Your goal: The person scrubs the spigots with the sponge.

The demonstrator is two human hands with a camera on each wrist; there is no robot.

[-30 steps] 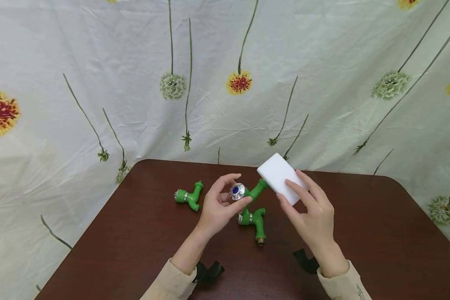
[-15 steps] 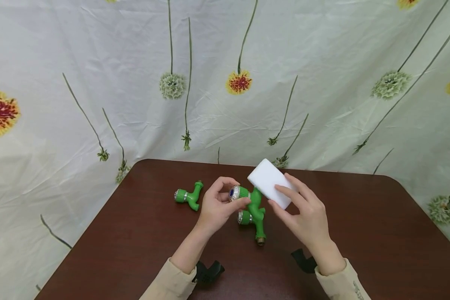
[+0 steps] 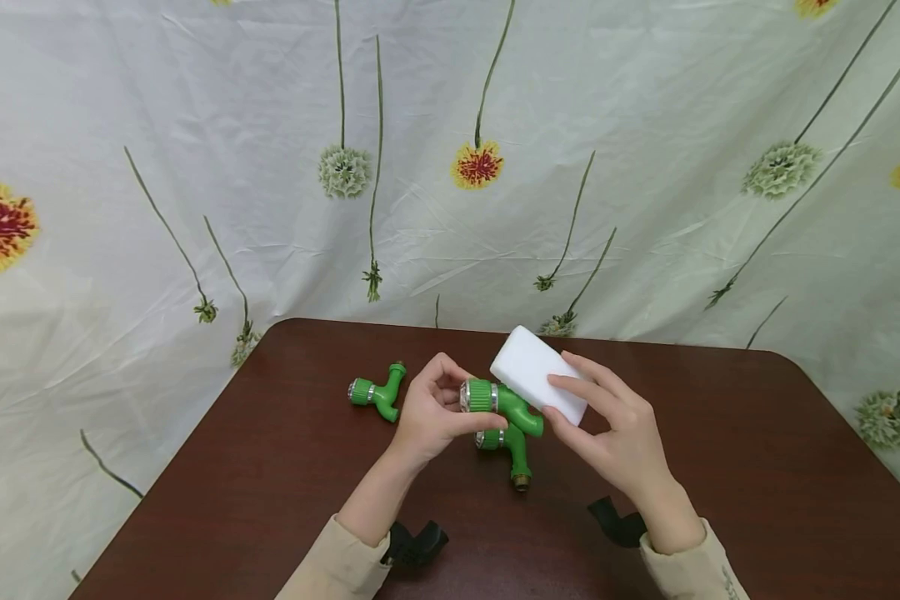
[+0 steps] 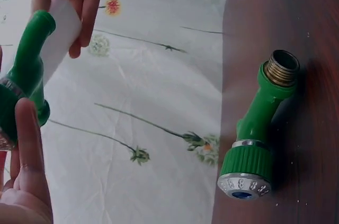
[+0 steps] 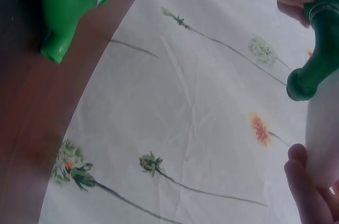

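My left hand (image 3: 429, 421) pinches a green faucet (image 3: 516, 407) by its ribbed handle, thumb below and fingers behind. Its spout points right and toward me in the head view. A white sponge block (image 3: 534, 371) is gripped between the thumb and fingers of my right hand (image 3: 624, 429). The sponge lies right against the faucet's body, partly behind it. In the left wrist view the faucet (image 4: 27, 60) overlaps the sponge (image 4: 62, 33). Under the held faucet, a second green faucet (image 3: 520, 458) with a brass threaded end lies on the table, partly covered from above.
A third green faucet (image 3: 382, 395) lies left of my left hand on the dark brown table (image 3: 292, 483). A white flowered cloth (image 3: 420, 100) hangs behind the table's far edge. Black straps or mounts (image 3: 418, 546) sit at both wrists.
The left hand has turned the faucet, so its handle's end cap faces left and its spout comes forward. The sponge has moved left and down along the faucet with the right hand.
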